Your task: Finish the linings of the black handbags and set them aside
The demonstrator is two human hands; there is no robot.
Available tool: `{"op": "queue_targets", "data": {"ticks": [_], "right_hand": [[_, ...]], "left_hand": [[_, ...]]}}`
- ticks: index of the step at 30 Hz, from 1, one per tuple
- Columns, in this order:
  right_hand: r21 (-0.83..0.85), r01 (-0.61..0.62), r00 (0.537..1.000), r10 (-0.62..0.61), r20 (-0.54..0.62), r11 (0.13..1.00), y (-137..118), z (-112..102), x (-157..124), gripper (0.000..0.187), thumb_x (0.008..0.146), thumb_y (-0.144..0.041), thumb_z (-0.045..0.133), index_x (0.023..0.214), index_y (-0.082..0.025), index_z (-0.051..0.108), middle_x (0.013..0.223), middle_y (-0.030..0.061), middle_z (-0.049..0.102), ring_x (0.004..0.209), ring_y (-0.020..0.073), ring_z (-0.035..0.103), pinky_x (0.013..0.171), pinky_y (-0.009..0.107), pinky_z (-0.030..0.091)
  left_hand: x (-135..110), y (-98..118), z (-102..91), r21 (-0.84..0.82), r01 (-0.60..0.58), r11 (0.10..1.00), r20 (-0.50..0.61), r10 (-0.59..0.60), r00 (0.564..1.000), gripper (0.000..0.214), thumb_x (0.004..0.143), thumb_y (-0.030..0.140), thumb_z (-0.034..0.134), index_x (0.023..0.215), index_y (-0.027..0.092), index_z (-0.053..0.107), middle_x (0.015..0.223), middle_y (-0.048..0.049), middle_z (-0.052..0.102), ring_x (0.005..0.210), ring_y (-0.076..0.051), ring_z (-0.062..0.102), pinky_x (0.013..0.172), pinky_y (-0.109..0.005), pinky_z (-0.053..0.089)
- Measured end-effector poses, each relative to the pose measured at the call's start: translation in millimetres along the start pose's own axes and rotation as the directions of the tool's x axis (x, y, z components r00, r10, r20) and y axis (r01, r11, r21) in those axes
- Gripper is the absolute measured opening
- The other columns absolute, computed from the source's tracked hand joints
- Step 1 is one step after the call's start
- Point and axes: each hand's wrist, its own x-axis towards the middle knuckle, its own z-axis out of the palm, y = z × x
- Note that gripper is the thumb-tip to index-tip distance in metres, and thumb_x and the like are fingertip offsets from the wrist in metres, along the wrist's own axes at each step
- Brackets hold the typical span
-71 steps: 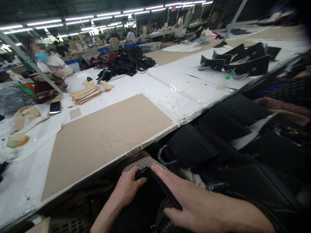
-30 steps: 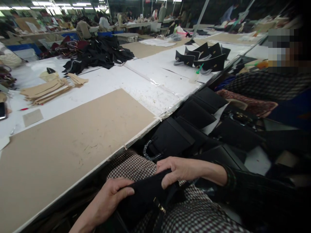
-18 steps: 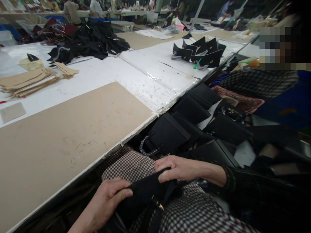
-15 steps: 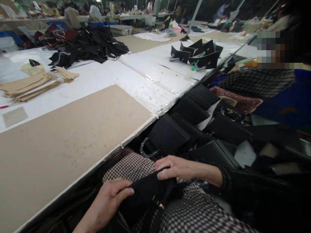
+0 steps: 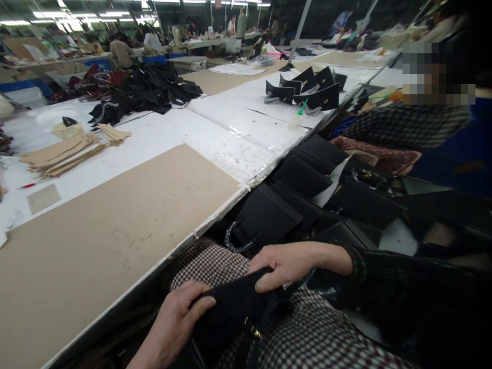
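A black leather bag piece (image 5: pixel 230 310) with a small gold clasp lies on my checked lap, below the table edge. My left hand (image 5: pixel 180 315) grips its left end, thumb on top and fingers curled under. My right hand (image 5: pixel 284 264) pinches its upper right edge with the fingers folded over it. Both hands are closed on the piece. Beside my right arm a row of black handbags (image 5: pixel 269 218) stands packed together; the nearest one has a clear-wrapped handle.
A tan cardboard sheet (image 5: pixel 115 220) covers the white table (image 5: pixel 165 130) in front of me. Tan pattern pieces (image 5: pixel 61 151), a heap of black fabric (image 5: pixel 142 95), black bag flaps (image 5: pixel 307 89) and a green-capped glue bottle (image 5: pixel 298 118) lie farther off. A person in checked clothing (image 5: pixel 403 128) sits on my right.
My right hand went from lying flat on the black piece to pinching its upper edge. My view swung right and then rose slightly. Both hands keep their hold in my lap.
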Motion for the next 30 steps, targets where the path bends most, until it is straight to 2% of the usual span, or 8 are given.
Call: {"op": "queue_targets", "data": {"ticks": [3,5,10,14,17,20,24,30], "right_hand": [[-0.216,0.035,0.985,0.002,0.172,0.976,-18.5,-6.8,19.0,0.030,0.087,-0.037,0.060,0.106,-0.013,0.065,0.084,0.0011,0.063,0.075,0.0129,0.057,0.066,0.020,0.043],[-0.305,0.079,0.973,-0.008,0.229,0.949,-30.1,-6.1,39.1,0.034,0.086,-0.041,0.061,0.104,-0.013,0.065,0.083,0.0014,0.062,0.074,0.0132,0.056,0.064,0.020,0.042],[-0.418,0.108,0.982,-0.032,0.184,0.902,-39.5,7.3,83.3,0.024,0.088,-0.035,0.058,0.097,-0.014,0.067,0.074,0.0005,0.060,0.067,0.0126,0.051,0.060,0.021,0.037],[-0.446,0.108,0.987,-0.044,0.153,0.889,-33.1,9.2,90.4,0.020,0.086,-0.030,0.058,0.092,-0.013,0.067,0.074,0.0017,0.061,0.064,0.0129,0.049,0.057,0.022,0.036],[-0.442,0.098,0.988,-0.033,0.152,0.892,-29.3,6.0,90.5,0.022,0.086,-0.031,0.058,0.093,-0.013,0.067,0.079,0.0034,0.064,0.068,0.0137,0.051,0.060,0.022,0.038],[-0.441,0.098,0.986,-0.026,0.165,0.892,-28.7,3.9,93.9,0.023,0.086,-0.030,0.059,0.098,-0.012,0.067,0.085,0.0051,0.066,0.072,0.0148,0.054,0.063,0.023,0.040],[-0.391,0.133,0.983,-0.072,0.168,0.911,-32.0,5.0,103.0,0.028,0.089,-0.032,0.057,0.108,-0.013,0.066,0.093,0.0066,0.069,0.078,0.0155,0.058,0.067,0.023,0.041],[-0.528,0.241,0.971,-0.207,0.123,0.814,-37.5,13.2,115.6,0.025,0.095,-0.026,0.049,0.101,-0.012,0.069,0.096,0.0102,0.071,0.079,0.0170,0.060,0.069,0.026,0.041]], "left_hand": [[0.9,7.2,-0.6,-0.009,-0.002,1.000,-0.017,0.002,1.000,0.029,0.094,0.043,0.052,0.086,0.021,0.069,0.083,0.0000,0.064,0.080,-0.015,0.059,0.073,-0.022,0.043],[1.5,10.4,0.1,-0.046,0.003,0.999,-0.015,-0.004,1.000,0.025,0.092,0.041,0.056,0.087,0.021,0.070,0.084,0.0003,0.065,0.081,-0.015,0.059,0.074,-0.022,0.043],[-6.7,7.2,-4.5,-0.194,0.107,0.975,-0.004,-0.109,0.994,0.017,0.083,0.033,0.068,0.095,0.021,0.069,0.084,0.0019,0.068,0.080,-0.016,0.059,0.069,-0.022,0.042],[-20.4,1.5,-17.8,-0.270,0.184,0.945,0.009,-0.189,0.982,0.016,0.084,0.030,0.066,0.095,0.019,0.068,0.089,0.0009,0.070,0.084,-0.018,0.060,0.070,-0.022,0.043],[-26.0,2.6,-25.1,-0.203,0.224,0.953,0.032,-0.223,0.974,0.022,0.089,0.037,0.059,0.091,0.018,0.069,0.087,0.0004,0.070,0.079,-0.017,0.059,0.067,-0.023,0.042],[-26.1,6.8,-27.4,-0.121,0.220,0.968,0.061,-0.214,0.975,0.033,0.092,0.045,0.051,0.093,0.018,0.070,0.084,0.0001,0.069,0.073,-0.016,0.057,0.063,-0.022,0.041],[-23.3,10.4,-28.2,-0.074,0.176,0.982,0.086,-0.170,0.982,0.039,0.095,0.046,0.044,0.106,0.019,0.070,0.079,0.0010,0.065,0.067,-0.013,0.050,0.059,-0.021,0.038],[-20.3,7.3,-27.5,-0.146,0.183,0.972,0.082,-0.173,0.982,0.040,0.096,0.048,0.044,0.110,0.019,0.069,0.090,-0.0005,0.067,0.079,-0.017,0.055,0.069,-0.023,0.042]]}}
